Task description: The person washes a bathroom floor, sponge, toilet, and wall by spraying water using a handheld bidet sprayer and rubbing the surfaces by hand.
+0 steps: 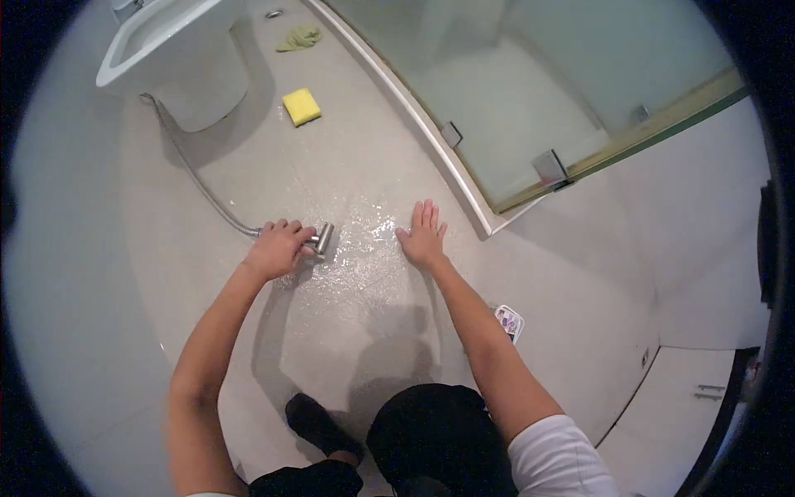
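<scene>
One floor [348,149], tiled, wet patch seen between hands. One glass screen [530,91] at right. One toilet [178,58] at top left. One hose [195,178] run from toilet to sprayer. One left hand [276,247], fingers closed round one sprayer [323,238], held low over floor. One right hand [423,238], fingers spread flat on wet floor. One sponge [301,106], one cloth [299,37] lain near toilet.

The left hand [277,247] hides most of the sprayer [323,238]. At twelve o'clock, the toilet [178,50] is cut off. The small packet [509,321] at five o'clock is unreadable.
</scene>
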`<control>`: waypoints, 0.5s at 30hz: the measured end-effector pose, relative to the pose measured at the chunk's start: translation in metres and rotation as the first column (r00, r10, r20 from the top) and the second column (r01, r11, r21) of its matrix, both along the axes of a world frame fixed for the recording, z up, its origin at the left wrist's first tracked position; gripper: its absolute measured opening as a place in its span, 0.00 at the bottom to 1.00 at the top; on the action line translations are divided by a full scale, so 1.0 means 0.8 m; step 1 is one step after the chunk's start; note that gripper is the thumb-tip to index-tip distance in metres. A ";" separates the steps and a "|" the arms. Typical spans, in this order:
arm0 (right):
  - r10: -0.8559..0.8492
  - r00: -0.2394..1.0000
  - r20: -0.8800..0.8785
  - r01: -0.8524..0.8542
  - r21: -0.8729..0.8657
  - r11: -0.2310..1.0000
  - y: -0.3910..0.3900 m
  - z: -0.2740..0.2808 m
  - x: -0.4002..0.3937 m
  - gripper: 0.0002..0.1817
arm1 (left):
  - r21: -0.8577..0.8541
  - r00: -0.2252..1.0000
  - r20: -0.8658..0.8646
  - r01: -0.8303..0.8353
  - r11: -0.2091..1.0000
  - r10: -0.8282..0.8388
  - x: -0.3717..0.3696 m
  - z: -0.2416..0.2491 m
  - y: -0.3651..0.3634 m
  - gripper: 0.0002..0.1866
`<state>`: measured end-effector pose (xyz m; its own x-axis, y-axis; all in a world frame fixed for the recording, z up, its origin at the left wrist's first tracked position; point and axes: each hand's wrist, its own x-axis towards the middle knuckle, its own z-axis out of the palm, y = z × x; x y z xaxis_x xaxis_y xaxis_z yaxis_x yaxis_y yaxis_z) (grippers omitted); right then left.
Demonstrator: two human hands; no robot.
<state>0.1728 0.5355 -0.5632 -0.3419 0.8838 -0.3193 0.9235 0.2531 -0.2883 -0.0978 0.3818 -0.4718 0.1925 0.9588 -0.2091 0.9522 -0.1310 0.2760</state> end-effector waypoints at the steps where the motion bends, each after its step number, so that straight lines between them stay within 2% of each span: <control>1: 0.015 1.000 -0.018 -0.014 0.052 0.999 -0.004 -0.006 0.001 0.43 | 0.060 0.996 0.025 -0.086 0.994 0.085 -0.001 -0.005 0.002 0.19; 2: 0.034 0.999 -0.033 -0.030 0.105 0.994 -0.006 -0.011 0.003 0.44 | 0.116 0.984 0.056 -0.176 0.978 0.170 -0.001 -0.010 0.003 0.19; 6: 0.057 0.998 -0.020 -0.055 0.089 0.994 -0.004 -0.008 0.005 0.45 | 0.086 0.989 0.057 -0.140 0.987 0.135 -0.008 -0.004 0.004 0.19; 8: 0.064 0.998 0.005 -0.065 0.060 0.996 -0.005 -0.004 0.003 0.45 | 0.102 0.995 0.088 0.033 0.994 -0.042 -0.007 -0.001 0.003 0.19; 11: 0.072 0.997 0.036 -0.075 0.067 0.995 -0.007 -0.002 -0.001 0.45 | 0.129 0.981 0.164 0.087 0.988 -0.108 0.000 0.004 0.009 0.18; 15: 0.091 0.995 0.046 -0.093 0.042 0.995 -0.005 0.005 0.001 0.45 | 0.134 0.965 0.263 -0.040 0.990 0.003 -0.004 0.013 0.028 0.17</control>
<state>0.1735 0.5317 -0.5593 -0.4087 0.8630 -0.2969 0.9073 0.3491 -0.2344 -0.1011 0.4039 -0.4614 0.2017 0.9792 -0.0208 0.8521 -0.1649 0.4967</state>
